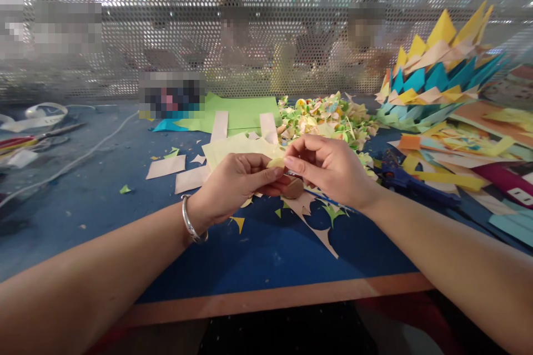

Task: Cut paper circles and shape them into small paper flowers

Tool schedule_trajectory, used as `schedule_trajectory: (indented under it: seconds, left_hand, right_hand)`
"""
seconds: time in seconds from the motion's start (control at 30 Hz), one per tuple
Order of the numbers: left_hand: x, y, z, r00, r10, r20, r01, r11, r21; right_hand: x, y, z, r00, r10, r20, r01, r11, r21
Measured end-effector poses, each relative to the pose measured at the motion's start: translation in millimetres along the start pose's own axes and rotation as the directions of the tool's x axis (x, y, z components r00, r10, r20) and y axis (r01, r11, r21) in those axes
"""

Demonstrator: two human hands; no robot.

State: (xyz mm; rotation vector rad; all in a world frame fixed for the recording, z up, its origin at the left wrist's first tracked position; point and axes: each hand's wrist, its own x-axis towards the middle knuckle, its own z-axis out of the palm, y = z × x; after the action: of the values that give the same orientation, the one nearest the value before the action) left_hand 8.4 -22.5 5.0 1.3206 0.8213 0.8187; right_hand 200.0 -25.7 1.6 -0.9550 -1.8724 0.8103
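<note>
Blue table, paper bit pinched between fingers

Both forearms are bare, and a plain silver bangle circles the left wrist.

One left hand and one right hand pinch one paper bit. Left of the grip lie two pinkish slips. Beyond it are two pale strips, one green sheet and one flower pile. Right of it lies one blue tool. One bracelet sits behind the grip.
</note>
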Motion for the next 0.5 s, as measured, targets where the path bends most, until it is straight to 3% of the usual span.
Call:
schedule_trajectory:
  seconds: [0.3,0.5]
  left_hand:
    - [-3.0,3.6,1.4,0.995,0.089,-0.049,-0.076,0.971,0.229]
    - [-3.3,4.7,1.6,0.962,0.269,-0.036,-0.226,0.868,0.441]
  right_hand:
    - [0.5,-3.9,-2.3,1.0,0.009,0.024,-0.009,1.0,0.011]
    - [0.6,-1.2,-4.0,0.998,0.011,0.065,-0.011,1.0,0.009]
